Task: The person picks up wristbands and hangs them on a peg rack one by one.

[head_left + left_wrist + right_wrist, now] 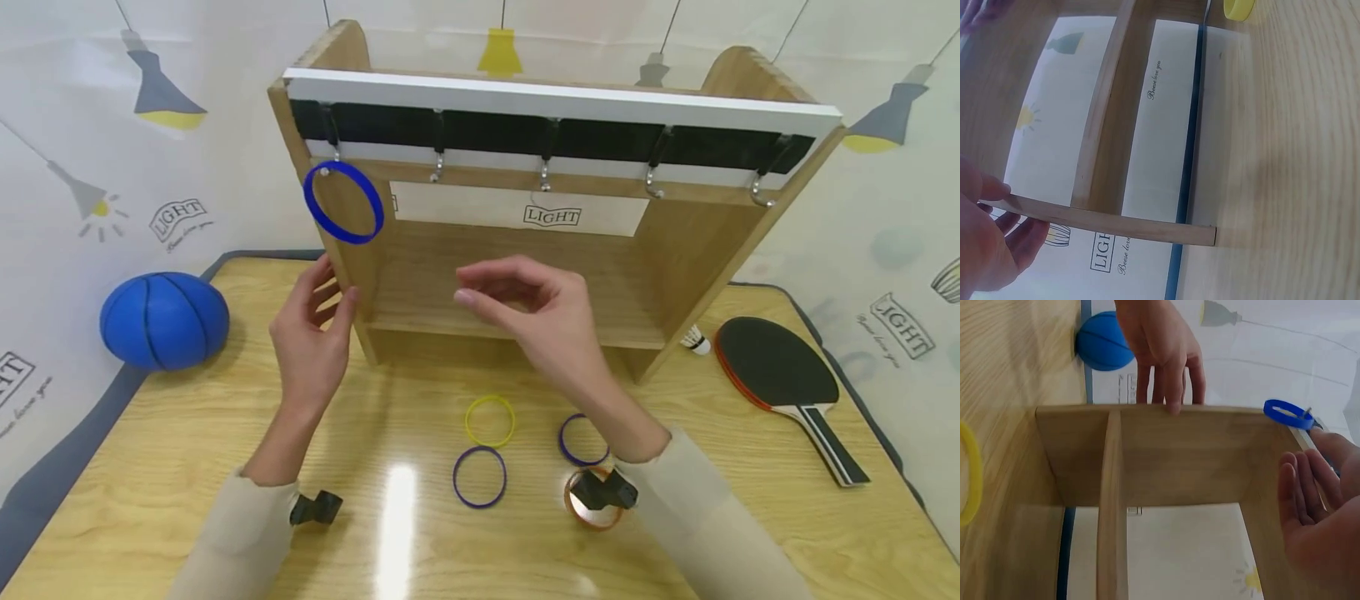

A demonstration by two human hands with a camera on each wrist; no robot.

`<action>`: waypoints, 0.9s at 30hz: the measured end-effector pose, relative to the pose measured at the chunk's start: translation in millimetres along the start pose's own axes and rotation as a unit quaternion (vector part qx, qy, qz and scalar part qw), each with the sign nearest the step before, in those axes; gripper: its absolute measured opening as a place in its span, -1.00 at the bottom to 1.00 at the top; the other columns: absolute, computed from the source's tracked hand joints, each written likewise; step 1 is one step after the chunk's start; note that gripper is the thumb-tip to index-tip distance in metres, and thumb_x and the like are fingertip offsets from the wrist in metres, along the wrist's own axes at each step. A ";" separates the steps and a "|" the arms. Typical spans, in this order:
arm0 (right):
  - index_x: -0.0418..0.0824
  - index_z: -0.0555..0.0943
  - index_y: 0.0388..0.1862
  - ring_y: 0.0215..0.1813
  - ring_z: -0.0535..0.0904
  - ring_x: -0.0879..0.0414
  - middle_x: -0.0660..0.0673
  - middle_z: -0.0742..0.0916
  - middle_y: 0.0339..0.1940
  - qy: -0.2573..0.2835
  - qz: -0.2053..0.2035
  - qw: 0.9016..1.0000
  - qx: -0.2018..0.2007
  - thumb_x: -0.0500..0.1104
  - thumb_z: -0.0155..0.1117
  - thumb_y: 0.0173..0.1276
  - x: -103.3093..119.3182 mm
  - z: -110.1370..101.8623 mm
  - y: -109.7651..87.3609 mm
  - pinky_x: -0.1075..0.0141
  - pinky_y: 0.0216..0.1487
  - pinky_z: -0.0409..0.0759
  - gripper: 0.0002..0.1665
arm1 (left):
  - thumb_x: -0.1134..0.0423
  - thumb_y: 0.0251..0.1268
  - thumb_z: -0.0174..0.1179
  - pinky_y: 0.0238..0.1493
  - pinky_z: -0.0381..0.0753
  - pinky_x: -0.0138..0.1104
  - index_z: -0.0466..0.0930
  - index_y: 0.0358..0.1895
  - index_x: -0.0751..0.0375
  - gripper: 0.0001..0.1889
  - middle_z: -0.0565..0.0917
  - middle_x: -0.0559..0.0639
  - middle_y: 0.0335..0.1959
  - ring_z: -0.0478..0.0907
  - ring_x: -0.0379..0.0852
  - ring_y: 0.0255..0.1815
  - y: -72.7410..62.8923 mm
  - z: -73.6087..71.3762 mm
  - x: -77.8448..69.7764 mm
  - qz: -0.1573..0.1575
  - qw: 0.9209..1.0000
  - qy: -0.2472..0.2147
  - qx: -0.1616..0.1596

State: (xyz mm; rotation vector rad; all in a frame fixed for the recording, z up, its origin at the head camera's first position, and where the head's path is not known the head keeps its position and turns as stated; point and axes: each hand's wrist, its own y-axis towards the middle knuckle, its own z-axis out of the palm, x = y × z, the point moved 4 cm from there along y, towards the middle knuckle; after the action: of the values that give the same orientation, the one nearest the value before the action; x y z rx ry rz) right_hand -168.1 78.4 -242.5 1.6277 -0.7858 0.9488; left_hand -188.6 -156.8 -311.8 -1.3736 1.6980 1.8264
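There are five hooks [545, 177], at least five rings [354, 238], one wooden shelf [442, 258], one ball [165, 321], one table-tennis paddle [780, 367], one shuttlecock [697, 341], one table [187, 458], one left hand [315, 337] and one right hand [551, 308].

A blue ball [165, 321] sits left, a shuttlecock [697, 340] and paddle [777, 364] right.

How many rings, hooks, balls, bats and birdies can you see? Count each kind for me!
Ring hanging up: 1
Rings on the table: 4
Hooks: 5
Blue ball: 1
Table tennis bat: 1
Birdie: 1
Total: 13
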 end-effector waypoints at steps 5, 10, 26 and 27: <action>-0.25 0.72 -0.10 -0.19 0.68 0.00 -0.14 0.76 -0.16 -0.050 0.010 0.998 0.038 -0.32 0.44 0.23 -24.8 -21.0 -24.8 0.26 -0.19 0.67 -0.76 | 0.55 0.26 0.23 -0.14 0.66 -0.39 0.53 0.21 0.37 -0.57 0.64 0.22 0.06 0.65 0.12 0.00 -1.4 -1.4 -0.2 0.000 1.000 0.002 0.001; -0.08 0.73 -0.07 -0.19 0.66 0.14 0.08 0.74 -0.17 -0.119 -0.027 0.989 0.089 -0.22 0.47 0.23 -43.8 -24.3 -51.5 0.27 -0.13 0.66 -0.73 | 0.56 0.26 0.23 -0.14 0.65 -0.44 0.53 0.21 0.40 -0.58 0.64 0.25 0.05 0.64 0.16 0.00 -0.7 -2.3 -1.3 0.006 1.000 0.002 -0.002; -0.02 0.73 -0.14 -0.22 0.65 0.24 0.12 0.74 -0.20 -0.187 0.045 0.963 0.189 -0.22 0.43 0.28 -94.9 -23.6 -91.3 0.26 -0.17 0.67 -0.81 | 0.56 0.25 0.23 -0.14 0.65 -0.43 0.54 0.19 0.41 -0.59 0.65 0.25 0.04 0.65 0.17 0.00 -0.4 -0.3 -0.3 0.003 1.000 -0.006 -0.005; -0.03 0.73 -0.13 -0.21 0.64 0.25 0.13 0.74 -0.19 -0.193 0.054 0.959 0.202 -0.23 0.42 0.28 -97.5 -23.4 -92.3 0.24 -0.15 0.67 -0.80 | 0.56 0.25 0.23 -0.14 0.65 -0.44 0.54 0.18 0.41 -0.59 0.65 0.25 0.04 0.65 0.17 -0.01 -0.3 0.0 -0.1 0.002 1.000 -0.009 -0.006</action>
State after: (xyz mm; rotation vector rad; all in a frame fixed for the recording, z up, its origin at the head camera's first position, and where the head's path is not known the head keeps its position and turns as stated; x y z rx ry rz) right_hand -139.1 126.2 -366.9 2.1896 -0.9970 0.9201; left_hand -188.3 -156.6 -311.9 -1.3552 1.6836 1.8482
